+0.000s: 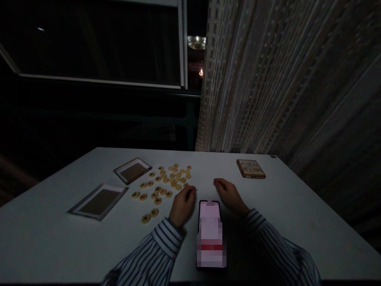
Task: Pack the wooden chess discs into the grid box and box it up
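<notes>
My left hand (182, 204) rests on its edge on the white table, its fingers curled into a loose fist. Just past its fingertips lie several round wooden Chinese chess pieces (172, 175), spread out to the left. Some show red or dark characters and others a plain face. Opposite it, my right hand (231, 195) lies with fingers bent and together, and I see nothing in it. A lit phone (210, 230) lies flat between my forearms, its screen partly pixelated.
Two open box halves (126, 190) (149, 163) lie left of the pieces. Toward the back right of the table (285, 222) sits a small printed box (251, 169). A bead-like curtain (238, 79) hangs behind the table, beside a dark window (95, 43).
</notes>
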{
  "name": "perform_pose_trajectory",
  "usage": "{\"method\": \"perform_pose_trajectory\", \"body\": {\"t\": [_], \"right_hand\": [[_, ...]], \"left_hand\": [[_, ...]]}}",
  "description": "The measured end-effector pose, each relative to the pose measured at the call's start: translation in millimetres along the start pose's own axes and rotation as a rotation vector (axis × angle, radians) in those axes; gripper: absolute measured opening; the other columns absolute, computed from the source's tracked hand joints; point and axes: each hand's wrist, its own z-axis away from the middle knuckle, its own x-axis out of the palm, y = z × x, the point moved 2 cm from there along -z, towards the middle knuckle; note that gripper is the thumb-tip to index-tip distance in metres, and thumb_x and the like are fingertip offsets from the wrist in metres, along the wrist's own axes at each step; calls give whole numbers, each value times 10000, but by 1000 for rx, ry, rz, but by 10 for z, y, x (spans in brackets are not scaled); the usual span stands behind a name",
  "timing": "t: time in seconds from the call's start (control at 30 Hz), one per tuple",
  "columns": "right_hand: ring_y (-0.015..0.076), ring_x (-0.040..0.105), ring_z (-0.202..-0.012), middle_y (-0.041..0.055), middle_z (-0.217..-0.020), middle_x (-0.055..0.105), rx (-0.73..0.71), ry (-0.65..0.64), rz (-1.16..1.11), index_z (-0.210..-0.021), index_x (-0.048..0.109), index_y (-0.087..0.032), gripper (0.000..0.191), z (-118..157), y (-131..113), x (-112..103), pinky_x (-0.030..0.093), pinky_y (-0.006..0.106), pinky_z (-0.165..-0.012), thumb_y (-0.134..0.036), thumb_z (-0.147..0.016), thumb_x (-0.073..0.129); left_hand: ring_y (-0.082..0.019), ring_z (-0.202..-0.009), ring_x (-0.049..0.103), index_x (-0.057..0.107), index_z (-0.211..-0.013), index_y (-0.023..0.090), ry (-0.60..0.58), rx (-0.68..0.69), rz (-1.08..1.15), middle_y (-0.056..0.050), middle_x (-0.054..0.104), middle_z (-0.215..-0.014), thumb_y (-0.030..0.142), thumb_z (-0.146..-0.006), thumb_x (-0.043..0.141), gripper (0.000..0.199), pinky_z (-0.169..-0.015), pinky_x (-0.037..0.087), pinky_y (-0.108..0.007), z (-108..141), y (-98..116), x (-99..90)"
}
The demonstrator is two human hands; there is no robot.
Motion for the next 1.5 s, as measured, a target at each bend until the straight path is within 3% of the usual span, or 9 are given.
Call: {"method": "perform_pose_trajectory", "body": {"t": [0.23, 0.57, 0.87, 1.03, 1.13, 1.3, 1.5], "right_hand": [[193, 576, -979, 102, -1036, 642, -58, -23, 136, -1025, 605, -154, 319, 105, 121, 128, 437, 362, -881, -282, -825, 391], [213, 582, -969, 127, -1049, 629, -39, -71, 127, -1040, 586, -137, 345, 142, 271, 133, 452, 387, -870, -319, -837, 375], [213, 566, -996, 101, -1066, 625, 10, -107, 73, -1037, 581, -169, 328, 158, 201, 40, 421, 399, -901, -364, -823, 427], [205, 585, -950, 90, -1009, 650, 41, -127, 74, -998, 605, -162, 329, 59, 108, -19, 439, 382, -866, -383, -815, 443], [202, 591, -934, 86, -992, 658, 17, -153, 131, -991, 613, -160, 333, -23, -55, -27, 434, 373, -865, -385, -814, 442], [202, 592, -934, 76, -1006, 656, -67, -283, 186, -1017, 612, -177, 332, -190, -473, 108, 442, 350, -850, -384, -818, 446], [198, 604, -926, 47, -1004, 664, -215, -462, 215, -1016, 628, -213, 298, -393, -889, 524, 454, 326, -834, -346, -823, 444]], "left_hand": [[-173, -926, 591, 591, -990, 182, -93, 34, -87, -71, 653, -988, 309, -847, 367, 294, -837, 446, -307, 74, -38, 36], [-146, -799, 610, 594, -958, 174, -7, -30, -25, -49, 668, -885, 318, -849, 385, 276, -742, 470, -268, 109, -20, 17], [-135, -721, 604, 590, -968, 165, -12, -87, 67, -49, 670, -820, 342, -831, 419, 281, -681, 484, -261, 183, -7, -40], [-143, -749, 612, 599, -943, 189, -18, -127, 101, -40, 673, -852, 333, -804, 460, 244, -682, 490, -263, 327, 101, -364], [-146, -753, 612, 596, -940, 174, 60, -176, 163, -48, 670, -851, 357, -794, 471, 266, -678, 489, -258, 421, 76, -622], [-135, -671, 604, 590, -908, 145, 278, -312, 278, -49, 663, -791, 387, -769, 495, 295, -633, 491, -251, 579, -87, -1020], [-160, -728, 609, 592, -937, 145, 547, -387, 217, -58, 653, -827, 425, -739, 531, 348, -659, 493, -279, 793, -299, -1431]]}}
